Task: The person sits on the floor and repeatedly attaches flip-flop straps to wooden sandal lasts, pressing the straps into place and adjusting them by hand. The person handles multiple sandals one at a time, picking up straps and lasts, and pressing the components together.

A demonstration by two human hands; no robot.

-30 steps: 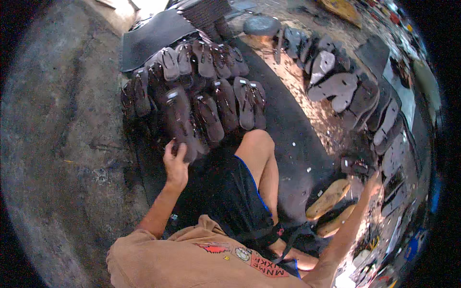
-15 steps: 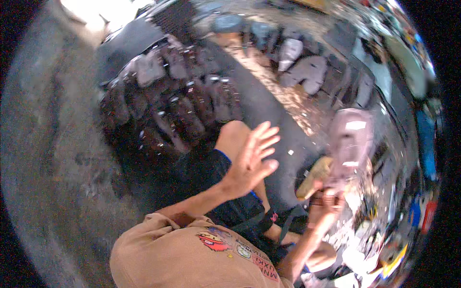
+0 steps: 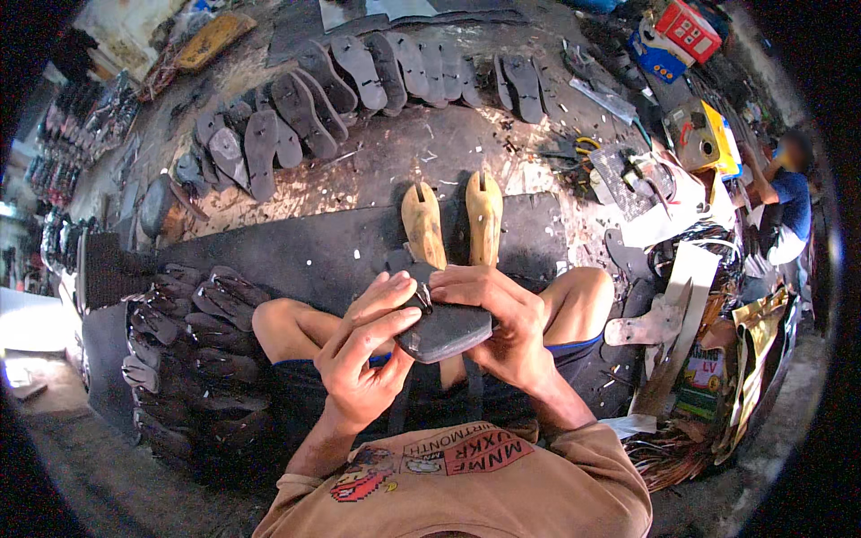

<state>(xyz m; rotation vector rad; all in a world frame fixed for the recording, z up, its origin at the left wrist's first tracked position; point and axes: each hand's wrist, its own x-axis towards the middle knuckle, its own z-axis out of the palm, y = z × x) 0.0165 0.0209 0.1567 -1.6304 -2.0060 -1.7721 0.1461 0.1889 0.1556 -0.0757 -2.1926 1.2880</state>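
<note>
Between my two hands, in front of my chest, is a dark sandal (image 3: 448, 332) with a black strap piece near its middle. My left hand (image 3: 363, 359) grips its left side, fingertips on the upper face by the strap. The fingers of my right hand (image 3: 504, 323) are closed round its right side, reaching over the top. Part of the sandal is hidden under my fingers. Just beyond it, two yellowish wooden shoe lasts (image 3: 484, 215) with slotted tips lie side by side on a dark mat (image 3: 332, 242).
Rows of dark soles (image 3: 359, 72) lie across the far floor. A pile of sandals (image 3: 193, 359) stands by my left knee. To the right are white sheets (image 3: 673, 314), scissors (image 3: 587, 145) and a yellow box (image 3: 704, 134). Another person (image 3: 789, 197) sits at the far right.
The view has turned to the right. My left hand, earlier open and empty, now grips a sandal together with my right hand. The two lasts now lie on the mat.
</note>
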